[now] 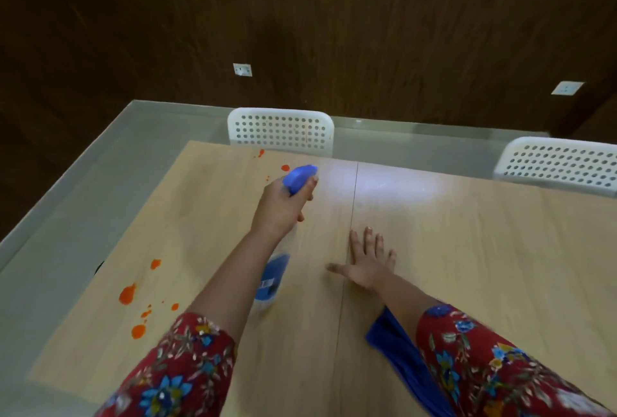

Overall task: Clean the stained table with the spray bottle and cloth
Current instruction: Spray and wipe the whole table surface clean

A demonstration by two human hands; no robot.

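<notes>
Blue cloth (392,345) lies rumpled near the table's (467,266) front edge, partly under the right forearm's floral sleeve (484,370). Just beyond it, the right hand (367,264) rests flat on the pale wood, its fingers (367,241) straight and spread, holding nothing. Further left, the left hand (282,204) grips the spray bottle (272,278) by its neck, fingers curled under the blue trigger head. The bottle's label is too blurred to read. Orange stains (128,294) dot the table's left side. Two white perforated chairs (280,129) stand at the far edge.
</notes>
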